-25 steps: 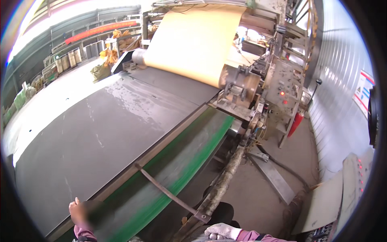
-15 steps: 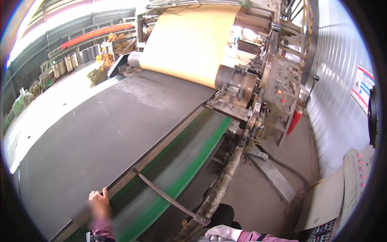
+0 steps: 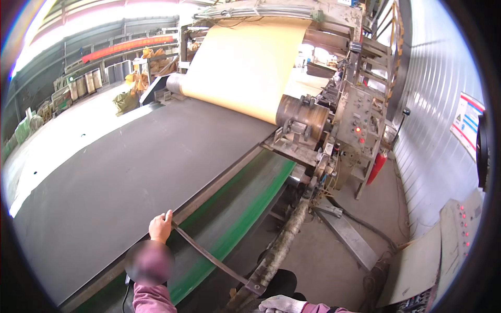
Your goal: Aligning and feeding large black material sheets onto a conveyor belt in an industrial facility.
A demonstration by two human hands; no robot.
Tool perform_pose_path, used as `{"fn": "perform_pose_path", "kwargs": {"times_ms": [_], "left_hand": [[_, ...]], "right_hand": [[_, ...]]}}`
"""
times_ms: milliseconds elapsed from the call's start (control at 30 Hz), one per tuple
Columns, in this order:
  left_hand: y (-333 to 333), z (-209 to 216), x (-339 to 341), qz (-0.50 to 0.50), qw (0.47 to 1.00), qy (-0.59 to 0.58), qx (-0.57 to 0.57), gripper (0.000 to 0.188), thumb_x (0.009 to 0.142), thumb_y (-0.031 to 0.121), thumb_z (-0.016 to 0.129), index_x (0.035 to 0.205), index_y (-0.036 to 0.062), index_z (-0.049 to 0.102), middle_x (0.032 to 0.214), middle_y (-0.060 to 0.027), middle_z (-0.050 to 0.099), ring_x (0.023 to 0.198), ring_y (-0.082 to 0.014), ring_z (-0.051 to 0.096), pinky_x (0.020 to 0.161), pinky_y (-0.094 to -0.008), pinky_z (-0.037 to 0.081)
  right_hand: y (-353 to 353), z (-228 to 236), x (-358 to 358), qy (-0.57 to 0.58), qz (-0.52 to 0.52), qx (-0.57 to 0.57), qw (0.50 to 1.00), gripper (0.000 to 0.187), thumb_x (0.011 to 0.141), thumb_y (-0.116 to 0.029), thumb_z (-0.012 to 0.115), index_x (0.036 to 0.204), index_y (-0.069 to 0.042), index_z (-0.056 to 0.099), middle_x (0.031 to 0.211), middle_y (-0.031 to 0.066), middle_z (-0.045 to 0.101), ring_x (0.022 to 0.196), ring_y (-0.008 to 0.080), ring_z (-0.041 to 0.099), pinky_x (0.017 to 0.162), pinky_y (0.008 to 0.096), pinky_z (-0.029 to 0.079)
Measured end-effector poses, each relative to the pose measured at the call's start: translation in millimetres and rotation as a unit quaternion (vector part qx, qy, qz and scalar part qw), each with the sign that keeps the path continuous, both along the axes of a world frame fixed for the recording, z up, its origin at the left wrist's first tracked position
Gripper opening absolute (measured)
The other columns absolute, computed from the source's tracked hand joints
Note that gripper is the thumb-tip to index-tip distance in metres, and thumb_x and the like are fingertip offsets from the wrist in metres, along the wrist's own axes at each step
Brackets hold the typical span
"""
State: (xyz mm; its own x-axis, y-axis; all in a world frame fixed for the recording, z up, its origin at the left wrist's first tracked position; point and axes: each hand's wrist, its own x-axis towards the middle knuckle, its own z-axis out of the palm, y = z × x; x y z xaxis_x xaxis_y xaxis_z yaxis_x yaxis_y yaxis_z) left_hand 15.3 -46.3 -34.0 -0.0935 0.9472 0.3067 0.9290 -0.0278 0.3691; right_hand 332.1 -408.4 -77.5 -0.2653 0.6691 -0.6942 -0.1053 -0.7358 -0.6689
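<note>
My bare left hand (image 3: 160, 227) rests at the near long edge of a wide dark grey sheet (image 3: 115, 177), its thumb apart from the fingers. Beside it, a thin metal bar (image 3: 211, 257) spans from the rail (image 3: 229, 189) along that edge to a worn round pipe (image 3: 284, 237). Under the bar lies a green belt (image 3: 250, 214) with a greyish middle. At the bottom edge of the view, my right hand (image 3: 282, 303) wears a whitish glove and lies loosely with no object visible in it; its lower part is cut off.
Yellowish paper (image 3: 240, 68) slopes down to a roller (image 3: 302, 112) at the sheet's far end. Right of it stands a control panel (image 3: 360, 112) with red lights, and a red fire extinguisher (image 3: 377, 168). A second console (image 3: 459, 224) is near right. A metal beam (image 3: 347, 240) lies on the floor.
My left hand has moved forward and right along the sheet's edge, close to the bar. The pale patch on the sheet near the roller no longer shows. My gloved right hand stays low.
</note>
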Motion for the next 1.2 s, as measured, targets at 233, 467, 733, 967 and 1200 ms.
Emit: {"fn": "perform_pose_path", "kwargs": {"times_ms": [233,467,733,967,1200], "left_hand": [[-100,-18,-188,0.273,0.941,0.189,-0.065,0.055,0.092,0.046,0.035,0.084,0.0019,0.067,0.077,-0.0141,0.063,0.075,-0.0283,0.061,0.068,-0.0405,0.048],[-117,-15,-197,0.209,0.972,0.108,-0.015,0.051,0.087,0.045,0.045,0.069,0.0016,0.065,0.082,-0.0149,0.062,0.087,-0.0314,0.057,0.080,-0.0405,0.045],[-78,-7,-108,0.197,0.976,0.081,0.040,0.048,0.083,0.045,0.052,0.072,0.0002,0.063,0.085,-0.0132,0.059,0.089,-0.0302,0.053,0.080,-0.0405,0.043],[-47,-30,-138,0.068,0.994,0.079,0.031,0.041,0.088,0.038,0.048,0.073,0.0041,0.066,0.085,-0.0139,0.061,0.086,-0.0316,0.055,0.080,-0.0404,0.043],[-100,-27,-239,0.225,0.965,0.130,0.018,0.023,0.091,0.026,0.045,0.084,0.0056,0.055,0.083,-0.0137,0.061,0.083,-0.0319,0.057,0.073,-0.0417,0.046]], "right_hand": [[11,20,5,-0.001,0.047,-0.095,0.994,0.026,0.088,-0.029,0.054,0.095,-0.007,0.065,0.069,-0.0007,0.061,0.050,0.0038,0.047,0.043,0.0182,0.038],[10,22,11,-0.019,0.001,-0.089,0.996,0.023,0.086,-0.023,0.056,0.094,-0.003,0.064,0.067,0.0018,0.062,0.047,0.0052,0.050,0.040,0.0174,0.038],[-5,-13,0,0.001,0.007,0.040,0.999,0.024,0.086,-0.024,0.052,0.083,-0.004,0.066,0.068,0.0015,0.062,0.050,0.0084,0.052,0.045,0.0230,0.041],[-7,-9,5,-0.017,-0.022,0.006,1.000,0.023,0.085,-0.025,0.054,0.084,-0.004,0.065,0.066,0.0010,0.062,0.051,0.0090,0.053,0.046,0.0235,0.042],[-6,-19,18,0.017,-0.006,0.000,1.000,0.024,0.088,-0.026,0.053,0.091,-0.005,0.063,0.057,-0.0036,0.049,0.047,0.0043,0.039,0.041,0.0191,0.030]]}}
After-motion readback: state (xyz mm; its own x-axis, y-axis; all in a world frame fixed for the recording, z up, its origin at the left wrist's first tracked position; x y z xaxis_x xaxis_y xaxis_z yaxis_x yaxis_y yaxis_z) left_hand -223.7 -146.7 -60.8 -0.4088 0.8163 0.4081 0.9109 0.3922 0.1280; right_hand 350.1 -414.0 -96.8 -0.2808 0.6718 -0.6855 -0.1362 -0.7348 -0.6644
